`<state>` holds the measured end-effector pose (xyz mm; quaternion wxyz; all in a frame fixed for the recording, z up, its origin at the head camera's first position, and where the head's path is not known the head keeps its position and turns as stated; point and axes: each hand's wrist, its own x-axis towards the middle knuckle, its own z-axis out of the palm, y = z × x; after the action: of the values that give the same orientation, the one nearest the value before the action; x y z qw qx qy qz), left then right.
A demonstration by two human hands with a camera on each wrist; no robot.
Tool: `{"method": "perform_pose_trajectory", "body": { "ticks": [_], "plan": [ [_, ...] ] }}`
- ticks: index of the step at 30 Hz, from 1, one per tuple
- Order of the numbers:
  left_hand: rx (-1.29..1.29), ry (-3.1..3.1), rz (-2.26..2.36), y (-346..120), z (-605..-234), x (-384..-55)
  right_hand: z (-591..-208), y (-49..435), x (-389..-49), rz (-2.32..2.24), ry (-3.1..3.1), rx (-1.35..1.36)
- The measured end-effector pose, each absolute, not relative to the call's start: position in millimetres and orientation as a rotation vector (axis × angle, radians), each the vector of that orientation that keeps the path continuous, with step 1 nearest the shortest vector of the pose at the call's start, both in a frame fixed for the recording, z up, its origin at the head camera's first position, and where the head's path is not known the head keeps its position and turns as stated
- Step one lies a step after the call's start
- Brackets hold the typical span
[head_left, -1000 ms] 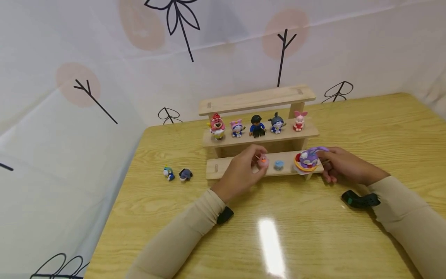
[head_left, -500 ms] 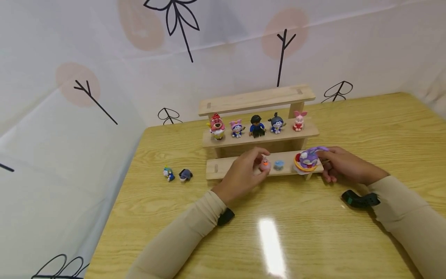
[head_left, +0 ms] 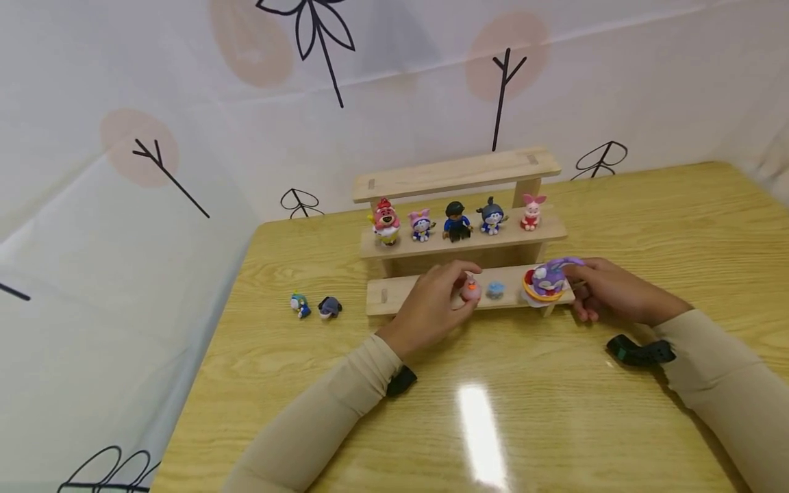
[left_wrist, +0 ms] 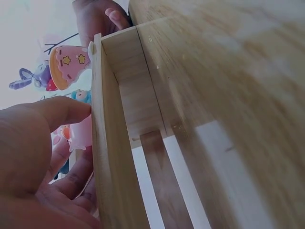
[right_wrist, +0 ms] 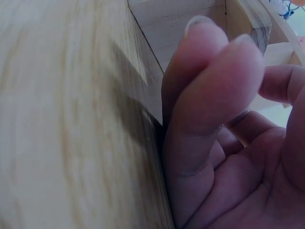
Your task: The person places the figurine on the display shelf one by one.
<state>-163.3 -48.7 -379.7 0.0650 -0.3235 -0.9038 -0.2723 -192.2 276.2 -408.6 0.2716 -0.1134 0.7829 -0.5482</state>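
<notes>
My left hand (head_left: pixel 434 301) curls its thumb and fingers round a small pink bird figurine (head_left: pixel 471 288) at the front of the lowest shelf. In the left wrist view, that pink bird (left_wrist: pixel 81 134) sits between thumb and fingers; whether every fingertip touches it is unclear. My right hand (head_left: pixel 604 287) holds the right side of a purple rabbit figurine (head_left: pixel 547 279) set in a cup at the shelf's right end. The cup (left_wrist: pixel 69 66) is pink with yellow stars in the left wrist view. Curled right-hand fingers (right_wrist: pixel 214 90) lie low beside the shelf end. Between both figurines stands a tiny blue figurine (head_left: pixel 495 290).
A stepped wooden rack (head_left: pixel 456 174) has three shelves. Its middle one bears a row of figurines, among them a red-capped bear (head_left: pixel 386 222) and a pink piglet (head_left: pixel 531 212). Left on the wooden table (head_left: pixel 259 383) are a blue-green figurine (head_left: pixel 299 305) and a grey donkey (head_left: pixel 329 307).
The pink bird has shifted slightly right and down onto the shelf, and my left index finger has straightened a little. My right hand and the purple rabbit have stayed in place.
</notes>
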Motion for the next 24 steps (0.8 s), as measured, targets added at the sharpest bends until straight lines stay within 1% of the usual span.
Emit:
{"method": "perform_pose_trajectory", "body": {
  "ticks": [5,12,24],
  "plan": [
    [-0.974,-2.734,-0.798,-49,-380,-163,-408,276,-191,-1.48,2.114,-0.301],
    [-0.949,-2.75,-0.803,-54,-379,-162,-408,276,-191,-1.497,2.109,-0.369],
    [-0.922,-2.796,-0.782,-69,-377,-160,-407,275,-190,-1.49,2.129,-0.351]
  ]
}}
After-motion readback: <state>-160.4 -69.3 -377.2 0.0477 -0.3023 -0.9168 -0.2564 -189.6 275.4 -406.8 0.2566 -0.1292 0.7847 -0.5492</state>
